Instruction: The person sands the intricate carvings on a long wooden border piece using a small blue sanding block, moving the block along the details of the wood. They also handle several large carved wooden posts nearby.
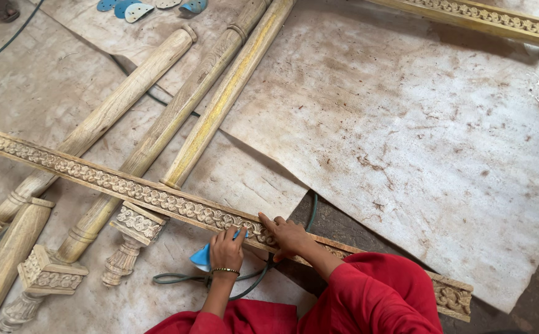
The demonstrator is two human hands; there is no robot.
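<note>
A long carved wooden strip [109,181] with a floral pattern lies slantwise on the floor, from the far left to the lower right. My left hand [226,249], with a bangle on its wrist, holds a blue piece of sandpaper [201,258] against the near edge of the strip. Just to the right, my right hand [287,235] rests flat on the carving with its fingers spread, holding nothing. Red sleeves cover both arms at the bottom of the view.
Three long turned wooden posts [177,111] with carved ends lie under and behind the strip, and a fourth [4,260] lies at the lower left. A green cable [177,278] loops near my left hand. More blue sandpaper pieces [130,8] lie at the top. Another carved strip [486,18] sits top right on a stained sheet [418,142].
</note>
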